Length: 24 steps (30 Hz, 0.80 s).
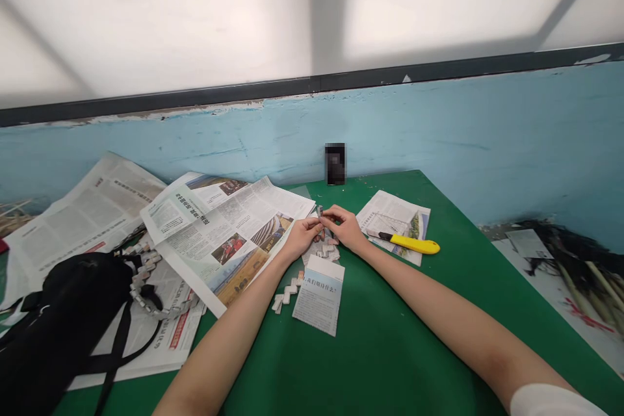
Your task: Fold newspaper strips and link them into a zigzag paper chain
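Over the green table (pixel 380 351), my left hand (pixel 302 235) and my right hand (pixel 345 227) meet with fingertips pinched together. Between them a small grey folded newspaper piece (pixel 320 210) sticks up, and both hands appear to grip it. Just below the fingers lie more folded paper pieces (pixel 329 250), partly covered by my hands. A zigzag chain of folded newspaper (pixel 288 294) runs out to the lower left, partly under a cut newspaper rectangle (pixel 319 302). Right of my right hand, a yellow utility knife (pixel 414 244) rests on a folded newspaper stack (pixel 390 211).
Large newspaper sheets (pixel 195 234) spread over the left side. A black bag (pixel 73 312) with straps lies there beside a longer folded-paper chain (pixel 141 286). A blurred dark phone-like object (pixel 335 164) leans on the blue wall (pixel 414 123). Sticks and dark material (pixel 570 273) lie beyond the right table edge.
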### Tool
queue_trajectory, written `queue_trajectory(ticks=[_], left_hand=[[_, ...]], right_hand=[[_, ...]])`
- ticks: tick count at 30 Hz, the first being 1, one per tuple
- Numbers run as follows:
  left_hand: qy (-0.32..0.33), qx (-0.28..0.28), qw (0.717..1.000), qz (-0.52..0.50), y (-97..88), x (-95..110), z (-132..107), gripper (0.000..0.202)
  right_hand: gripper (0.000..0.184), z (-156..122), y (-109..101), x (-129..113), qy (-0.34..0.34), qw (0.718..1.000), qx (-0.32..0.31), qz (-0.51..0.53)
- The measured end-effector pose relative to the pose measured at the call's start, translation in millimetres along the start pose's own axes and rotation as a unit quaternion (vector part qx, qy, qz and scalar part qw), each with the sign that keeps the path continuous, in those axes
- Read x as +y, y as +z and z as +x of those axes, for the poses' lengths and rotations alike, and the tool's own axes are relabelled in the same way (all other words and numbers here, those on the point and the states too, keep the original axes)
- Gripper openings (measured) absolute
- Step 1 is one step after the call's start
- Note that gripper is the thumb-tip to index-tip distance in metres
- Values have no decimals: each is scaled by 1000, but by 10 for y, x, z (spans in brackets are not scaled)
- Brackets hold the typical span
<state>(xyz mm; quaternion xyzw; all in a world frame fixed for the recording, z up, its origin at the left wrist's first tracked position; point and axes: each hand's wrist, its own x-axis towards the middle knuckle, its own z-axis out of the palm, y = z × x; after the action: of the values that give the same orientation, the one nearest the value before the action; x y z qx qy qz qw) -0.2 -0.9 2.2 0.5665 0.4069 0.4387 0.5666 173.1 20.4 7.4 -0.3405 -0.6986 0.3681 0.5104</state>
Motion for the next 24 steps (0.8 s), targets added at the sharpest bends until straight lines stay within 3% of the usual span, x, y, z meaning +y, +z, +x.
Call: queue_trajectory(ticks=[11, 14, 17, 20, 24], left_hand=[[-9, -33, 999, 9, 25, 14, 0, 39], [-16, -28, 999, -10, 6, -4, 8, 43], [-4, -24, 1000, -18, -13, -6, 1, 46], [1, -23, 999, -36, -29, -23, -2, 49], [-10, -34, 997, -71, -60, -91, 20, 49]], right_hand=[[23, 3, -6, 56, 20, 996, 85, -2], [20, -20, -9, 44, -27, 994, 92, -54], [19, -27, -32, 53, -117, 983, 51, -129], [21, -7, -89, 91, -203, 954, -15, -220], [24, 21, -180, 129, -254, 925, -55, -278]])
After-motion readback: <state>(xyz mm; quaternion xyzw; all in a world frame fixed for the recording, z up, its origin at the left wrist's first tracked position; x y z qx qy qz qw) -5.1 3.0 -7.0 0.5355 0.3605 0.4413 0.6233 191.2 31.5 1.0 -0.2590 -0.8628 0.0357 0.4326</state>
